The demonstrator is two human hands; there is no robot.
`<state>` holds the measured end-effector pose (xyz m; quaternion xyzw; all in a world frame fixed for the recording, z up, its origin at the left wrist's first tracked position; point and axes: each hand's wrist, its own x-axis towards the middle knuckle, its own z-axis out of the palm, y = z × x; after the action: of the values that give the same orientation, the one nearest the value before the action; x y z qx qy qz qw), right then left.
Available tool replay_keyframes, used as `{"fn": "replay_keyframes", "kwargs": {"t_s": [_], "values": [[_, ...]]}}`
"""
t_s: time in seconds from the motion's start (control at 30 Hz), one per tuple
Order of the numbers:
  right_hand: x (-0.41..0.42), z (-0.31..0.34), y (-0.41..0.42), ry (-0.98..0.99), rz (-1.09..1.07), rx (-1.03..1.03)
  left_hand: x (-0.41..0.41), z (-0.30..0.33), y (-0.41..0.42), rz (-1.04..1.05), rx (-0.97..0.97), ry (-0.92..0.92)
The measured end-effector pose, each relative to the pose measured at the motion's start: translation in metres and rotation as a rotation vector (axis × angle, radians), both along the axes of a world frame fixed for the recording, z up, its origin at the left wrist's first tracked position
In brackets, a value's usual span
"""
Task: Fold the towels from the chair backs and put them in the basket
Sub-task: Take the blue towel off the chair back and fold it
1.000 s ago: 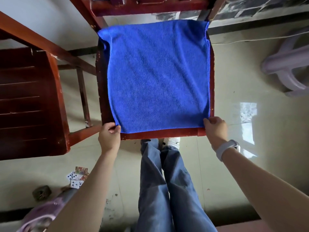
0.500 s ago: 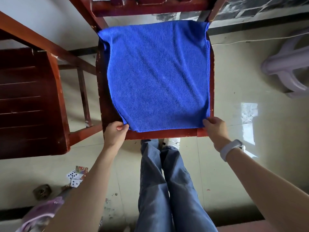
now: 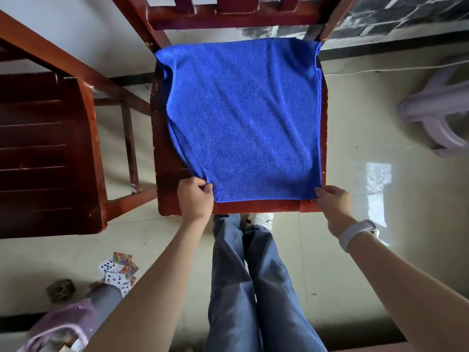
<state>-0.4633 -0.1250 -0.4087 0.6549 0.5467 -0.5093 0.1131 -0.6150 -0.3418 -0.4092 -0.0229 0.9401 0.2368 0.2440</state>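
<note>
Your blue towel lies spread over the wooden chair seat, reaching its back edge. Your left hand pinches the towel's near left corner, bunched and lifted off the seat. Your right hand grips the near right corner at the seat's front edge. Playing cards lie on the floor.

playing cards lie scattered on the floor near a pale plastic stool.

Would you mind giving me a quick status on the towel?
Left hand pinching near-left corner, right hand at near-right corner. Blue towel spread on chair seat, unfolded. Nothing in the way.
</note>
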Motion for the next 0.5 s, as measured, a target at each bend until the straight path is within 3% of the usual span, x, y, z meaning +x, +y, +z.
{"fn": "replay_keyframes", "kwargs": {"t_s": [0.23,0.4,0.5], "values": [[0.0,0.001,0.002,0.012,0.026,0.018,-0.002,0.006,0.01,0.321,-0.05,-0.066],[0.002,0.01,0.006,0.041,-0.006,0.05,-0.015,0.028,-0.026,0.676,0.282,-0.25],[0.004,0.021,0.012,0.078,-0.047,0.034,-0.027,0.043,-0.049,0.814,0.354,-0.321]]}}
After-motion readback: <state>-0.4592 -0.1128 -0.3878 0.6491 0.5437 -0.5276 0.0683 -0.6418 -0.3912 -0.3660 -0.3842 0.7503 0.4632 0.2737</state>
